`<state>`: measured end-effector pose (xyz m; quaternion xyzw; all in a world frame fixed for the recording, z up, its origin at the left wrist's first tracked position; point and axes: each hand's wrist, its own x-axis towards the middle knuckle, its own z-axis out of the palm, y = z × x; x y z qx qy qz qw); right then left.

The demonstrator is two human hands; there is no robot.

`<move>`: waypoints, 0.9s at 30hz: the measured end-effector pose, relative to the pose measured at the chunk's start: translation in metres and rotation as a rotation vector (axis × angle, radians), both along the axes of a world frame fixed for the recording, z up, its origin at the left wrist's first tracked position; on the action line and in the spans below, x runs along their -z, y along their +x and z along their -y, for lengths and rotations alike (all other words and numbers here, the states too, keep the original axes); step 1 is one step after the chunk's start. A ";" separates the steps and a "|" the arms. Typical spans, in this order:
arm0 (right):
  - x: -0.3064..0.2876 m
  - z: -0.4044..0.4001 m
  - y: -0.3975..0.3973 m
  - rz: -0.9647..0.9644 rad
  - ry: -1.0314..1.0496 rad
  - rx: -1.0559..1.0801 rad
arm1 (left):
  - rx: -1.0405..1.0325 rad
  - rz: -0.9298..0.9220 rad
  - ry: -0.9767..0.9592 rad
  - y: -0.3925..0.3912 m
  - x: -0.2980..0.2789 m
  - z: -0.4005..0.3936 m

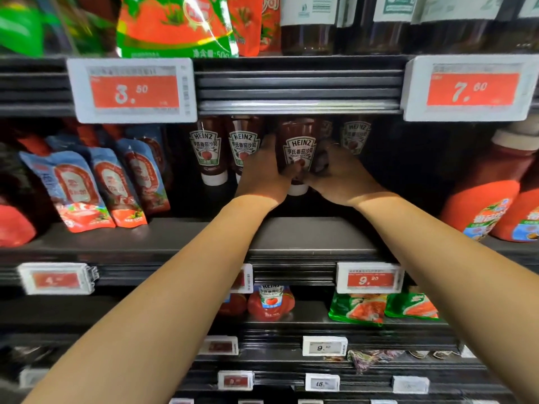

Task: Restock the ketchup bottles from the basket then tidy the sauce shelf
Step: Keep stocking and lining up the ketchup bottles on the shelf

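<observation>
I have both hands on one ketchup bottle [298,153] at the middle shelf [306,231], just above the frame's centre. My left hand [264,173] wraps its side from nine o'clock, fingers reaching up along the body. My right hand [335,173] closes on it from three o'clock, thumb near the white cap [297,189]. So each hand is clamped on the same bottle, which sits squarely between them, neither plainly nearer.

The bottle's long axis runs twelve to six, cap at six, label facing me. Whether the cap already rests on the shelf I cannot tell; my wrists hide its foot.

Two shelved bottles [224,150] stand at its nine o'clock, the closer one just beside my left fingers. Another bottle [354,137] stands at two o'clock, further back. I judge the next move to be a straight push away from me into that gap, keeping the axis upright so the left knuckles don't knock the neighbour. No basket is in view.
</observation>
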<state>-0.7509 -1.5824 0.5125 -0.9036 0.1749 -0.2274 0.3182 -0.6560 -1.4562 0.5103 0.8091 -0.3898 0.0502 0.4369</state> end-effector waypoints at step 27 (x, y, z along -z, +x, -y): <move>-0.002 -0.020 0.029 0.226 -0.257 0.145 | -0.292 0.603 0.086 0.070 0.003 -0.058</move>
